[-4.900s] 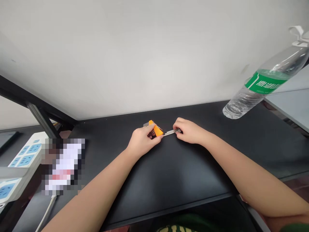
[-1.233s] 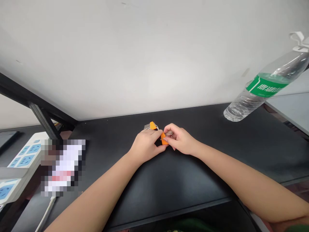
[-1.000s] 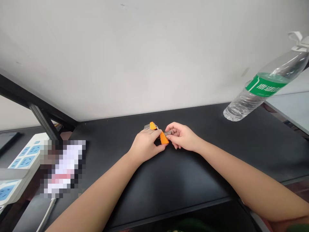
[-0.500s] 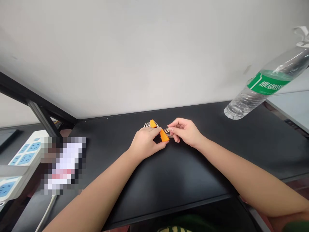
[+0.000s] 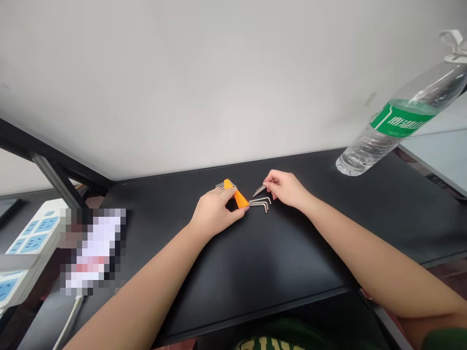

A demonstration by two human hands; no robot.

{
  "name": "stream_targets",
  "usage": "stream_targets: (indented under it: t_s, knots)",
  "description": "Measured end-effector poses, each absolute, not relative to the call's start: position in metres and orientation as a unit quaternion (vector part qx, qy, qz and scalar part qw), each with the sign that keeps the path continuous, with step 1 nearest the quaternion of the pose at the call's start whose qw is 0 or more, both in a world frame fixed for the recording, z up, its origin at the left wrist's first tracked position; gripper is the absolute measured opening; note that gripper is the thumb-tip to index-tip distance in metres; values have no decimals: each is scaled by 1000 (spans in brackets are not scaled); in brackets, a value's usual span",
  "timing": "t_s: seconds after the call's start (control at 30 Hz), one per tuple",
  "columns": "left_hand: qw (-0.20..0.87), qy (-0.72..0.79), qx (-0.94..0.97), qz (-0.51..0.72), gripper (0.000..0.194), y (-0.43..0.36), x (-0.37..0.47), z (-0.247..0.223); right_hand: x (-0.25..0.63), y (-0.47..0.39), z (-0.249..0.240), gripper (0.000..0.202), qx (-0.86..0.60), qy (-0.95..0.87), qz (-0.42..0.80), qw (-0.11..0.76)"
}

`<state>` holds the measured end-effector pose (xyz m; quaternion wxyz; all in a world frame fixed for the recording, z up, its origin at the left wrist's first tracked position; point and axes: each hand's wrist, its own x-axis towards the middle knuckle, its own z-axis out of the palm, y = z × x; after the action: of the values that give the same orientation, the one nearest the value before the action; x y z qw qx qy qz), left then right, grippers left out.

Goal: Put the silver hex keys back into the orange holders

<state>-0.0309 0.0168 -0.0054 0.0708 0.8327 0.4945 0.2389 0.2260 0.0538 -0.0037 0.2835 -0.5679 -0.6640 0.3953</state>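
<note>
Left hand [image 5: 218, 210] gripping orange holder [image 5: 239, 196]; right hand [image 5: 283, 188] pinching hex keys [image 5: 259, 190]

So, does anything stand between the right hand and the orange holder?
Nothing visible blocks the straight gap from the right hand, pinching thin metal keys, to the orange holder in the left hand. Bent metal keys sit close beside that gap, on its near side.
</note>
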Motion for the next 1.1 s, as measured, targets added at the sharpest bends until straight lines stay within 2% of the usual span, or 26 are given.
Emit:
stream_targets:
  t_s: [0.13,0.23,0.5,0.87,1.1]
  knots:
    - [63,495,834,236,25,16,-31,-4,233,55,-1,15,-559,-744,289,223]
    - [58,493,835,235,26,16,-31,-4,236,56,0,15,-552,-765,270,191]
    - [60,490,838,234,27,17,-30,-3,241,60,-5,18,-528,-809,189,174]
    - [73,502,831,227,26,16,-29,-2,246,65,-8,18,-501,-832,170,166]
    - [89,488,831,251,26,17,-29,-3,246,66,-2,8,-515,-829,179,124]
